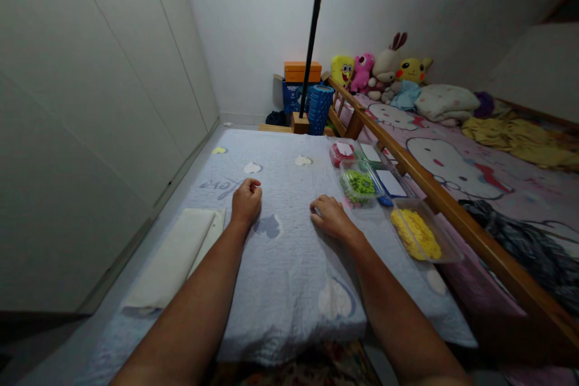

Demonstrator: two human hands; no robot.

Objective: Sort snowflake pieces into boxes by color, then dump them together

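My left hand (246,200) is at the middle of the sheet (289,277), thumb side up, its fingers bent in to a loose fist; the inside is hidden, so I cannot tell whether it has hold of anything. My right hand (333,217) is palm down, well apart from the left, fingers half curled with a small gap between thumb and fingertips, and I see nothing gripped in it. I cannot tell if either palm presses on the sheet. A grey heart (268,227) printed on the sheet shows just beside my left wrist. The folded white cloth (169,262) lies flat to the left of my left forearm. Nearest my right hand is the green tub (380,192), a clear box of bright green pieces (359,183), just beyond my knuckles and to the right. Behind it is the red tub (335,158), with a white card on top; the rear tub (379,164) and the blue tub (409,190) have 1 white card each as well. The yellow tub (447,241), with yellow pieces (415,232) in it, is closest to me of the 5, right of my right forearm. Past the tubs runs the bed rail (425,180). Beyond the sheet's far edge stand a blue roller (320,110) and a black pole (312,36).
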